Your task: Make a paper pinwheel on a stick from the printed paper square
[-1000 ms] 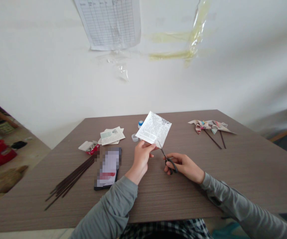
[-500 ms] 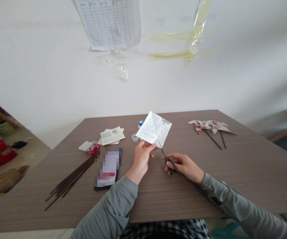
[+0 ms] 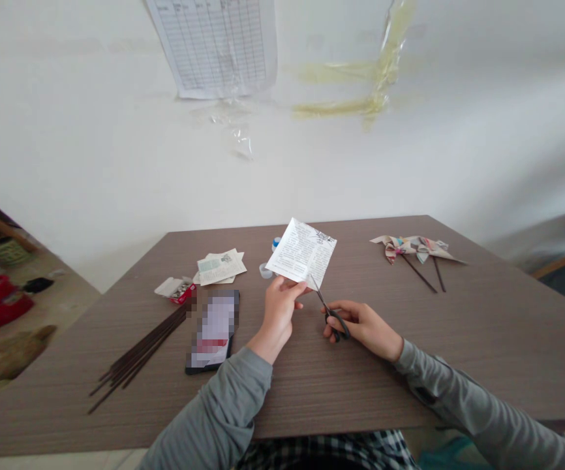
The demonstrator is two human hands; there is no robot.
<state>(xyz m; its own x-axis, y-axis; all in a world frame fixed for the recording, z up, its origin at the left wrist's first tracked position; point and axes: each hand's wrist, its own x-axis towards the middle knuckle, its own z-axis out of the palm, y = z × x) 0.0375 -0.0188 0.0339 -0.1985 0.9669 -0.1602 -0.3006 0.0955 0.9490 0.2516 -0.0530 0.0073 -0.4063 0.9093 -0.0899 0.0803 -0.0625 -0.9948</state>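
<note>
My left hand [image 3: 282, 310] pinches the lower edge of a square of printed paper [image 3: 299, 251], holding it tilted above the table. In my right hand [image 3: 361, 326] is a pair of dark-handled scissors [image 3: 336, 326], fingers closed around the loops. The scissor blades reach the paper's lower corner, close to my left fingertips; whether the blades are fully closed is too small to tell. Behind the paper, a small bottle with a blue cap [image 3: 276, 243] is partly hidden, with a clear little cap or cup [image 3: 265, 271] beside it.
On the brown table [image 3: 458, 365], left, lie printed paper pieces [image 3: 221, 267], an open red-and-white box of small items [image 3: 181, 291], dark thin sticks [image 3: 140, 349] and a phone [image 3: 213, 331]. Paper pinwheels [image 3: 414, 248] on sticks lie back right. The white wall [image 3: 116, 143] stands behind.
The paper has shifted very slightly to the left and tilted a little. Both hands and the scissors stay almost where they were.
</note>
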